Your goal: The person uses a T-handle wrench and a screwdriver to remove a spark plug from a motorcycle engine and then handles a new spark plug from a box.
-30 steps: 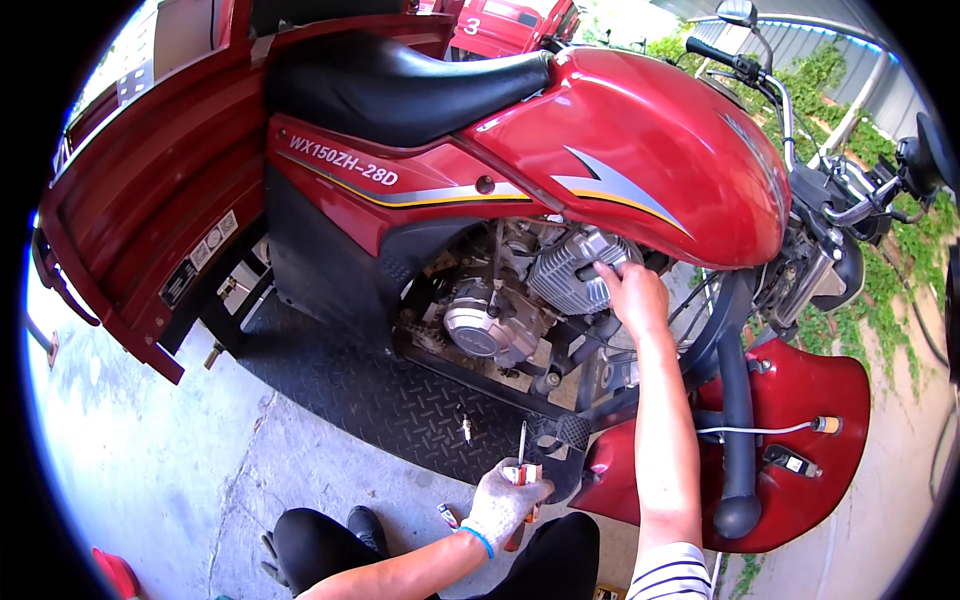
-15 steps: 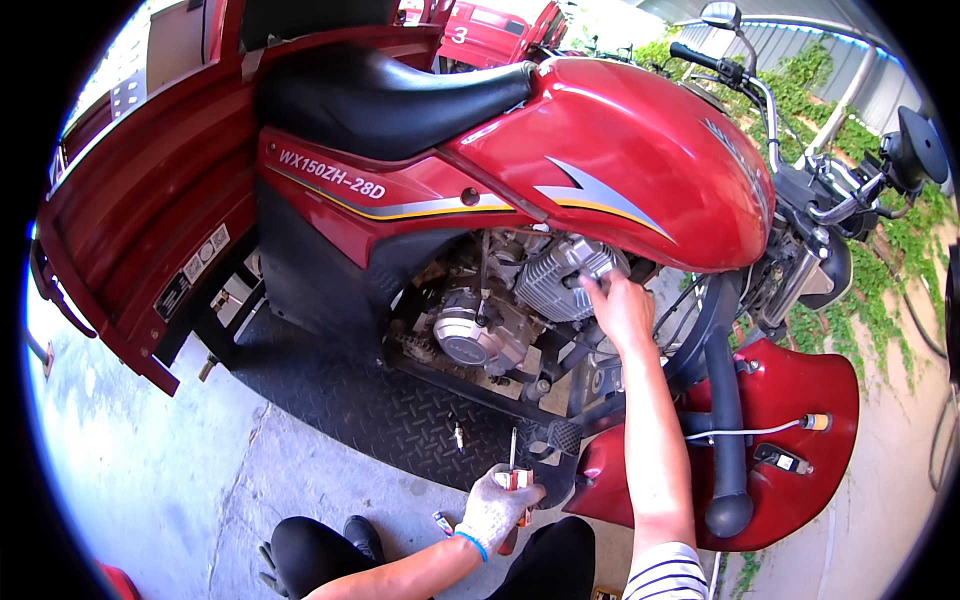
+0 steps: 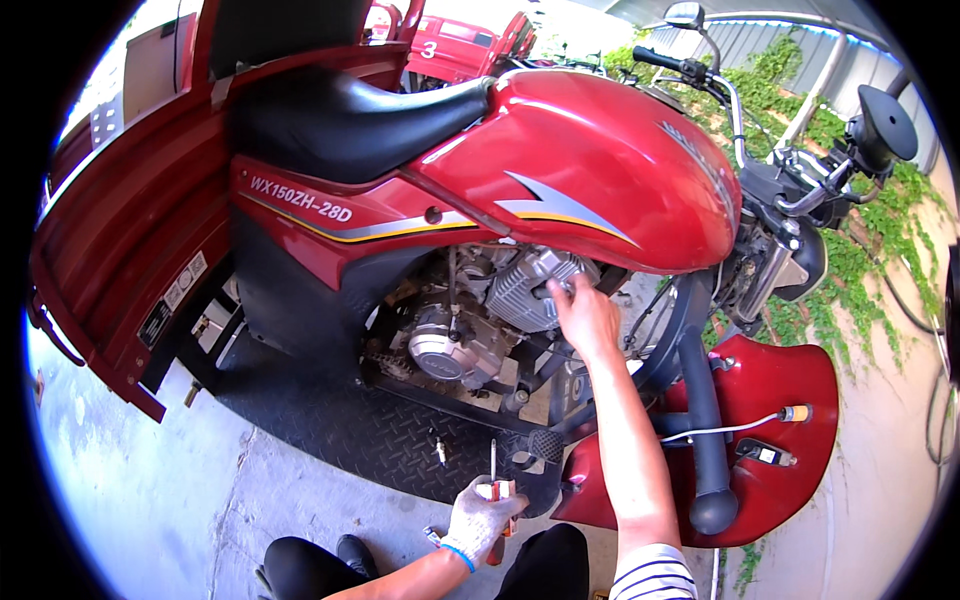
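The bare fingers of my right hand [image 3: 588, 318] are bent together against the finned engine cylinder [image 3: 525, 295], under the red fuel tank [image 3: 610, 170]. A small dark part shows at the fingertips; what they pinch is hidden. My left hand [image 3: 478, 522], in a whitish knit glove with a blue cuff, is closed low beside the black footboard [image 3: 340, 430]. It grips a screwdriver [image 3: 493, 458], its metal shaft pointing up, together with a small orange-and-white box [image 3: 500, 490]. A spark plug [image 3: 440, 452] lies on the footboard, left of the screwdriver.
The red cargo tricycle has a black seat [image 3: 350, 125] and a red cargo bed [image 3: 130, 250] at left. On the red front fender [image 3: 770, 390] lie a white cable with a yellowish end [image 3: 795, 413] and a small black device [image 3: 765, 453]. A foot pedal [image 3: 545, 445] stands near my left hand.
The whole view has shifted, so the tricycle sits a little farther left in the picture. Both hands keep nearly the same places, the right at the cylinder, the left gripping the screwdriver and box.
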### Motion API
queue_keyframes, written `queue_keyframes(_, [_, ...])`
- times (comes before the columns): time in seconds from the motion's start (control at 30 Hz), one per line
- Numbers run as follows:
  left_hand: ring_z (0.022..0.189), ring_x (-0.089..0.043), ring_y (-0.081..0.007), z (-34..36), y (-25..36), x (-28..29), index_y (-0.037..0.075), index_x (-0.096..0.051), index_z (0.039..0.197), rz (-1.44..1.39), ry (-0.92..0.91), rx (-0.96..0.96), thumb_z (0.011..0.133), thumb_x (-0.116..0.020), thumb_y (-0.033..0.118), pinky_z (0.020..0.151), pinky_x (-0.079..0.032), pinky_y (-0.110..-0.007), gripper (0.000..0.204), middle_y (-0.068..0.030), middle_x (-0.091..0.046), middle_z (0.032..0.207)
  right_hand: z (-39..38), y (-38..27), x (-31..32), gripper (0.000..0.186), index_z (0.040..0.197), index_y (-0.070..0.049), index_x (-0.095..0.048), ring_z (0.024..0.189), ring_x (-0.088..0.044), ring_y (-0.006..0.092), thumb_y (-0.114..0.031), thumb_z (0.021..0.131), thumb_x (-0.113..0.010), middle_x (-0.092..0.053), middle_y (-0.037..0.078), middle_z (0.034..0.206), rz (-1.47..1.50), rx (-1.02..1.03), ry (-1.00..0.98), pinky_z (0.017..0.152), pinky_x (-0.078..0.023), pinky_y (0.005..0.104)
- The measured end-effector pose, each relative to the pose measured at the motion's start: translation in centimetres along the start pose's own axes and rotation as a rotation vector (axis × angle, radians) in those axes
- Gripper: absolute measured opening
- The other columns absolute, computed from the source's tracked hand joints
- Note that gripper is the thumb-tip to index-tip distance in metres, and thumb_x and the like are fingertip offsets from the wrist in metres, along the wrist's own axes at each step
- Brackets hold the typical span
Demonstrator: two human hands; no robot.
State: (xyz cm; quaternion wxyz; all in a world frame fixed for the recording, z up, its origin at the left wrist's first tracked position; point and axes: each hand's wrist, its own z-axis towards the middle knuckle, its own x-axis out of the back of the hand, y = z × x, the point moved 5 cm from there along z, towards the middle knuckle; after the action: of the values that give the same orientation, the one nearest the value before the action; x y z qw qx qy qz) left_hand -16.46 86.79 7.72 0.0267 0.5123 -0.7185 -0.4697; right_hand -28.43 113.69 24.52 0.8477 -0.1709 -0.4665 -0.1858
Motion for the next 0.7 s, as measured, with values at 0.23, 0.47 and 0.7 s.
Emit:
queue_keyframes(0.23, [0.063,-0.064,-0.0134,0.7,-0.9,0.0,0.005,-0.062,0.099,-0.035,0.0,0.005,0.081,-0.081,0.003,0.057,-0.052,-0.03,0.027,-0.0023,-0.063,0.077,0.3,-0.1,-0.5,0.033,0.111,-0.003,-0.068,0.084,-0.074,0.0383,-0.029,0.092,-0.075,-0.075,0.019,0.089,-0.113,-0.012,-0.146,0.075,-0.056,0.0497])
queue_keyframes(0.47, [0.063,-0.064,-0.0136,0.5,-0.6,0.0,0.005,-0.063,0.1,0.019,0.01,-0.003,0.081,-0.081,0.004,0.058,-0.053,-0.03,0.026,-0.0029,-0.064,0.077,0.0,0.2,-1.0,0.032,0.106,-0.001,-0.068,0.079,-0.074,0.0388,-0.029,0.093,-0.074,-0.075,0.021,0.084,-0.155,-0.004,-0.141,0.071,-0.059,0.0477])
queue_keyframes(0.7, [0.065,-0.063,-0.013,0.0,-0.1,-0.3,0.005,-0.063,0.099,0.05,0.006,0.025,0.082,-0.08,0.005,0.059,-0.052,-0.03,0.025,-0.0025,-0.063,0.077,0.1,0.9,-1.1,0.035,0.096,0.0,-0.069,0.071,-0.073,0.0396,-0.035,0.097,-0.068,-0.072,0.024,0.076,-0.102,0.092,-0.031,0.068,-0.058,0.0495])
